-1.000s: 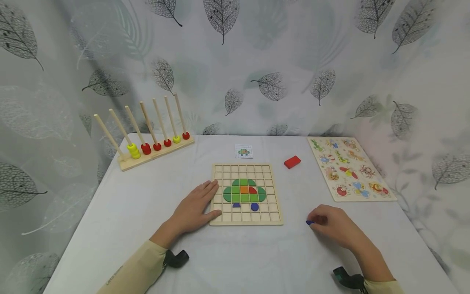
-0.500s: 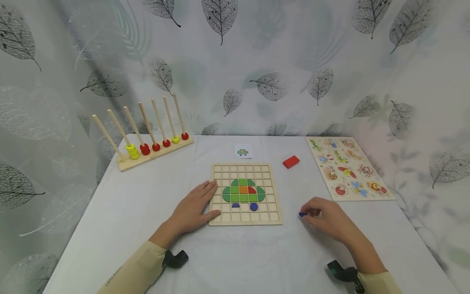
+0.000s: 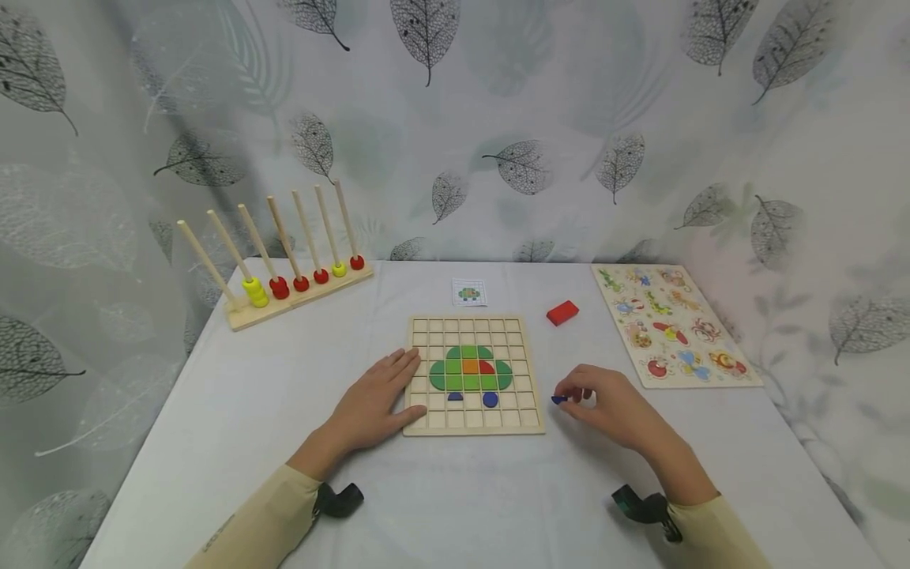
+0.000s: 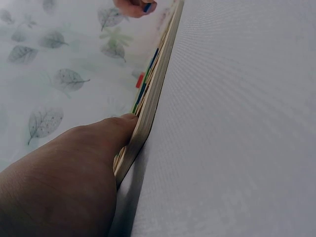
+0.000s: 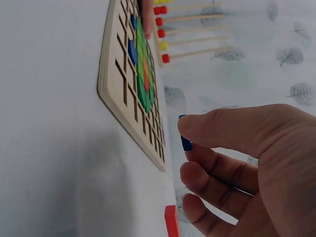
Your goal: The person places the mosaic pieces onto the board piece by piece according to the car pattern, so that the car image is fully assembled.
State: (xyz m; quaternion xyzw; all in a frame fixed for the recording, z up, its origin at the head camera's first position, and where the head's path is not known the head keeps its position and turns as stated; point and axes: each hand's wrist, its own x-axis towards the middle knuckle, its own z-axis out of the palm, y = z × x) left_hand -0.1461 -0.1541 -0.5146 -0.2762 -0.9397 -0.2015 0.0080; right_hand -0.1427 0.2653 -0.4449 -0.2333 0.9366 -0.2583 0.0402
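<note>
A square wooden grid board [image 3: 474,427] lies in the middle of the table. Green, orange and red pieces form a rounded shape on it, and below them sit a dark blue half-round piece [image 3: 455,397] and a blue disc [image 3: 490,400]. My left hand [image 3: 375,403] rests on the board's left edge, fingers extended, thumb at the lower corner. Just off the board's right side, my right hand [image 3: 614,407] pinches a small blue piece [image 5: 185,133] between thumb and index finger, raised above the table in the right wrist view.
Behind the board lies a small picture card [image 3: 470,292]. A red block [image 3: 562,313] is to its right. A wooden animal puzzle board [image 3: 671,328] occupies the right side, and a pegged rack [image 3: 302,299] with red and yellow beads stands at the back left.
My right hand has moved left and slightly away from me with the blue piece, from the right part of the table to beside the board. The left hand stays in place.
</note>
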